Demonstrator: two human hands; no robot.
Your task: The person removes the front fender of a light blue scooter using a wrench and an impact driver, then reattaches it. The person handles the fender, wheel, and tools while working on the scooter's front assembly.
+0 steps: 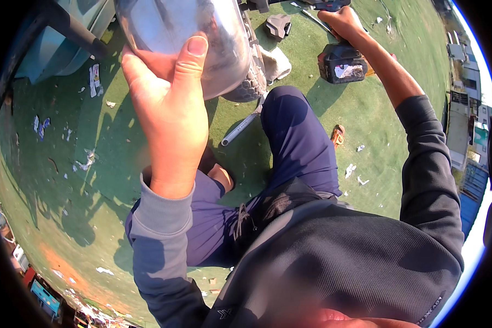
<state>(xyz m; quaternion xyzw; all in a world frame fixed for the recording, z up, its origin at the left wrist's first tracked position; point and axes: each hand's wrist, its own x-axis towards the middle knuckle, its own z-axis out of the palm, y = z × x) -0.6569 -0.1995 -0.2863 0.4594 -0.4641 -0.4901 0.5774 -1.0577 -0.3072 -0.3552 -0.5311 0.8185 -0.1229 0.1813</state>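
Note:
My left hand (172,104) is closed on the edge of a shiny, rounded metal mudguard (224,54), thumb on top and fingers partly hidden behind it. Under the mudguard shows a tyre (249,87) with honeycomb tread. Farther off to the right, my right hand (344,26) is wrapped round what appears to be a cordless power tool (333,5). A bulky black battery pack (341,64) sits at the tool's near end; my hand and the frame edge hide much of the rest. On the green ground between my legs and the wheel lies a silver wrench (243,126).
A whitish rag (276,64) lies beside the tyre, with a dark grey moulded part (279,26) beyond it. At upper left stands a teal body panel (65,49) with a dark bar across it. Paper scraps (87,159) litter the green ground. Small buildings (467,109) line the right edge.

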